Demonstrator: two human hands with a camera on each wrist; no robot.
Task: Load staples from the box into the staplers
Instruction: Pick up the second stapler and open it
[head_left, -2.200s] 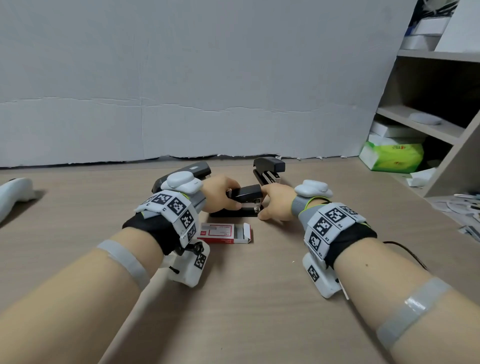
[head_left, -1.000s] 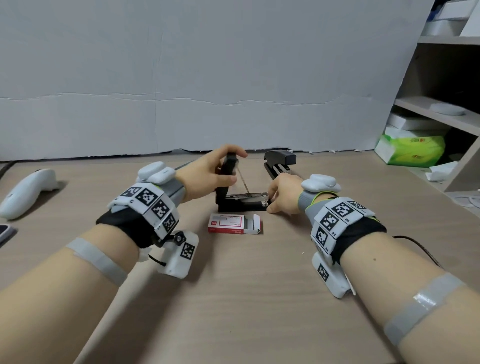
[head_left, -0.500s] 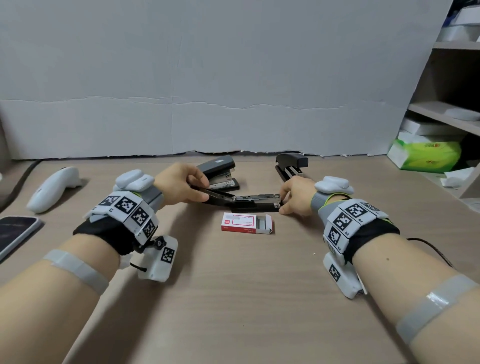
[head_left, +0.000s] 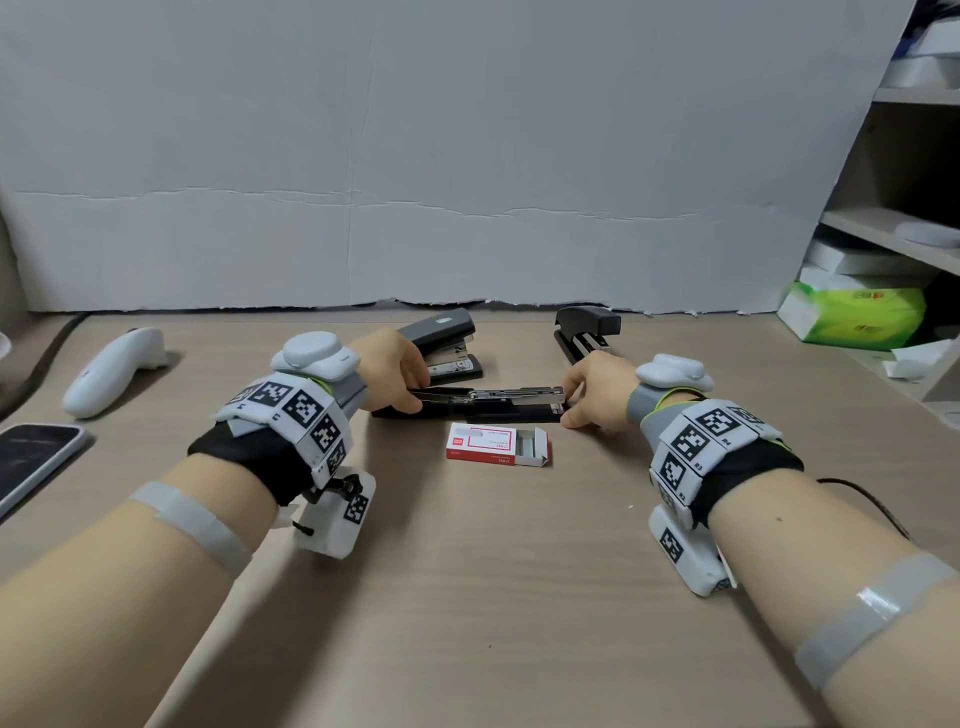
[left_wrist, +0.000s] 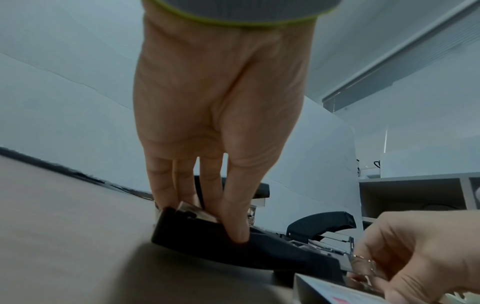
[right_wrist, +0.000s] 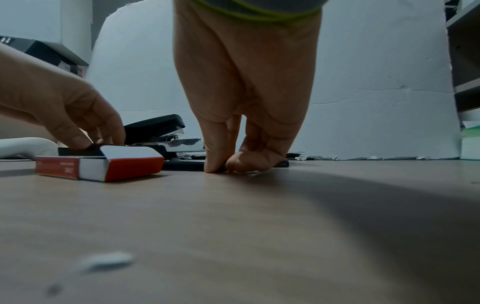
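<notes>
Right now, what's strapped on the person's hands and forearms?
Left hand and right hand are bare. Each wrist carries a black band, white blocks with black square markers, a white rounded pod and a white camera box beneath. Grey tape rings each forearm; a black cable trails from the right.

Wood-look desk (head_left: 493, 597); white foam board (head_left: 415, 156) behind; shelf unit (head_left: 893, 218) at right w/ clutter.

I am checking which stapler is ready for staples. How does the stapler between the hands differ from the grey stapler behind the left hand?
The stapler between the hands lies folded flat open, its metal rail bare; the grey stapler is only slightly open. The left hand and right hand hold the first at its ends; nothing touches the grey one. The first is black, the other grey-topped. Both rest on the table.
</notes>
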